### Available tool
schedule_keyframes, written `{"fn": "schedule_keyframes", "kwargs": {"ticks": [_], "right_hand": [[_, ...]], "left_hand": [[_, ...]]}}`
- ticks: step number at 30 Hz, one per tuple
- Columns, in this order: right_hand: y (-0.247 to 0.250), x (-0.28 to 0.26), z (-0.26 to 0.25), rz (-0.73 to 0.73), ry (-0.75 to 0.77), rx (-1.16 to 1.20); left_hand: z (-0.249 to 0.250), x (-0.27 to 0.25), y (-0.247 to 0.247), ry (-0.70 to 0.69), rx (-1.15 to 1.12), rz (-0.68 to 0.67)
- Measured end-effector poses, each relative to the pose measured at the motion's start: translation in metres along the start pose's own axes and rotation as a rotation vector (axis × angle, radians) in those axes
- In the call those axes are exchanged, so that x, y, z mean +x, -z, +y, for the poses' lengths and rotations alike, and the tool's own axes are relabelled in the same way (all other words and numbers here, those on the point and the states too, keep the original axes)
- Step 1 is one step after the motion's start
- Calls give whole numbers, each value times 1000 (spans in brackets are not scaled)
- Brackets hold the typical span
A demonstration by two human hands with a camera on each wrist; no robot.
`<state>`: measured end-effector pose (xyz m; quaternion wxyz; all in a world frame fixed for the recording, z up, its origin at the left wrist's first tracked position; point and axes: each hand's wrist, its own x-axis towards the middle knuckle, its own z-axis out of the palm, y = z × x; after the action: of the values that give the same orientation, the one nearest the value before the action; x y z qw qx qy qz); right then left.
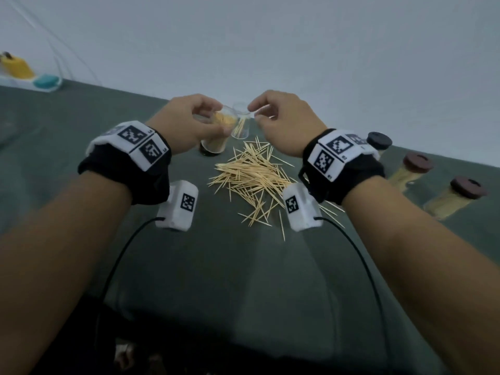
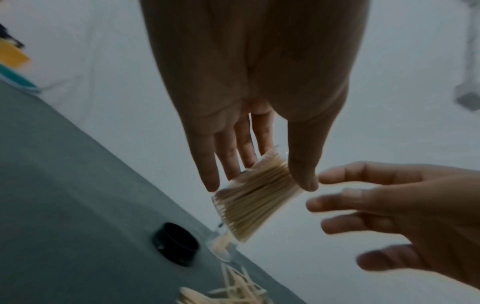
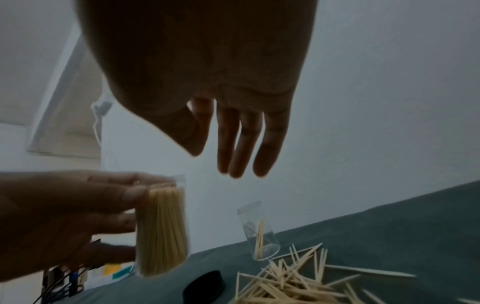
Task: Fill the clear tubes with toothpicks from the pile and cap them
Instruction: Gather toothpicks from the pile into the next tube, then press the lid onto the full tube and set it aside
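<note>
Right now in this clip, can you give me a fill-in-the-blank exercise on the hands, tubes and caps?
1. The full tube is held by the ____ hand.
2. The right hand holds ____.
3. The tube standing on the table by the pile holds only a ____ toothpicks.
4. The loose cap lying on the table is ____ in colour.

Missing words: left; nothing; few; black

Plain pale wall (image 1: pixel 270 36); dark green table (image 1: pixel 230 280); dim light; perhaps a window (image 3: pixel 59 115).
</note>
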<state>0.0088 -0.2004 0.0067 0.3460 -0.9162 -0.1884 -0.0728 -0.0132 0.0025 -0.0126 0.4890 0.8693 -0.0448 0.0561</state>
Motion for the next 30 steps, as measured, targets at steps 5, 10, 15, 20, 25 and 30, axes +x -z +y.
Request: {"fn": "schedule_keyframes", "kwargs": {"ticks": [5,10,15,20,25,30], "right_hand": [[-41,37,-5,-198,-20,-209],[-73,62,-7,-349,-17,-400],[-90,75,-12,-424,-17,-507],[-104,76,-11,-431,-6,-583],[-99,73,-11,-405,14,-527],[-79,67,-2,-240,6,-346]], "left_hand": [[-28,12,24,80,102,75],[-45,20,33,127,114,125],[-49,25,37,134,133,149],[-50,26,37,144,141,148],[-49,27,34,149,120,160],[-43,27,24,131,76,170]]}}
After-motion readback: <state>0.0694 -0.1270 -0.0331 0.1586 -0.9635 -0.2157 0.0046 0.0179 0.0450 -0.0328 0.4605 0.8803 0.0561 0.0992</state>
